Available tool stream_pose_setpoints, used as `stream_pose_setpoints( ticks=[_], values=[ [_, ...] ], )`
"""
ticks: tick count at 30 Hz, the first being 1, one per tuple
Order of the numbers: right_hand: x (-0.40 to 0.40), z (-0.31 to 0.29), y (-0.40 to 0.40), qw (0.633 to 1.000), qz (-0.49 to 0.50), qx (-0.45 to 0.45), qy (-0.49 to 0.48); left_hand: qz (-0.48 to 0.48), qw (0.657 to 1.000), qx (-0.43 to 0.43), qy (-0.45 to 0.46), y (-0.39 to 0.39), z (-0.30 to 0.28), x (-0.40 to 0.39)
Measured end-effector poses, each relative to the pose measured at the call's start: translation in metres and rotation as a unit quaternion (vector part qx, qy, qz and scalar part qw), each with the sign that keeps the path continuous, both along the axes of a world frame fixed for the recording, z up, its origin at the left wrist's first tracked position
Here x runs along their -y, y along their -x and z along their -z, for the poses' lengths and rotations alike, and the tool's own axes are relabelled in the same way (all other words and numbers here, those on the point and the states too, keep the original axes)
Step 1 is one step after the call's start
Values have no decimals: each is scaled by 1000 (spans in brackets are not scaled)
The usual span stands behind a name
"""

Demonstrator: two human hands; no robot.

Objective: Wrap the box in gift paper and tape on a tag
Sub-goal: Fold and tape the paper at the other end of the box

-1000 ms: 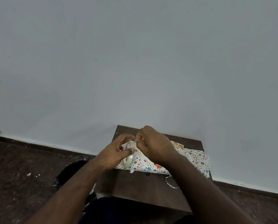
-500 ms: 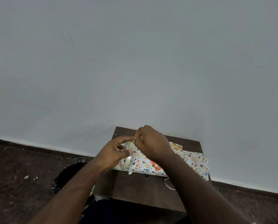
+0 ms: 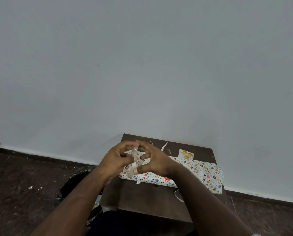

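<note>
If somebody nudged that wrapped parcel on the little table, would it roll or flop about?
Probably neither. The wrapped box lies flat and long on the table, so it would likely slide, not roll. Its straight edges suggest something stiff inside. One end overhangs the table edge, so a push that way might tip it off.

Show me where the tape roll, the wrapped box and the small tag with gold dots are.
tape roll (image 3: 132,165): head view, on its clear outer band between the hands.
wrapped box (image 3: 200,171): head view, on its patterned top face.
tag (image 3: 186,154): head view, on the card's middle, among the gold dots.
</note>
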State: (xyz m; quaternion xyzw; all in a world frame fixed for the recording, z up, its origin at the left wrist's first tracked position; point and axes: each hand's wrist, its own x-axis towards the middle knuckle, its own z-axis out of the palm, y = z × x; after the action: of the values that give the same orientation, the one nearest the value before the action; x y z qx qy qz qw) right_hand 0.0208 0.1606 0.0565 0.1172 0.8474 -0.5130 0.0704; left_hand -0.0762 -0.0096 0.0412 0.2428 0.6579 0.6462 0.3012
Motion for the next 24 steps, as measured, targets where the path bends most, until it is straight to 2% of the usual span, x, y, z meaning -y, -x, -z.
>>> stream_pose_setpoints(
  ticks=[4,10,24],
  values=[
    [4,2,6,1000,4,-7,-30,-29,999,16,-2,-1,-7,0],
    [8,3,14,999,14,-2,-34,-85,995,-39,-13,-2,-14,-6],
    [1,-8,21,994,4,35,-99,-30,998,-58,-20,-6,-30,-2]
  ],
)
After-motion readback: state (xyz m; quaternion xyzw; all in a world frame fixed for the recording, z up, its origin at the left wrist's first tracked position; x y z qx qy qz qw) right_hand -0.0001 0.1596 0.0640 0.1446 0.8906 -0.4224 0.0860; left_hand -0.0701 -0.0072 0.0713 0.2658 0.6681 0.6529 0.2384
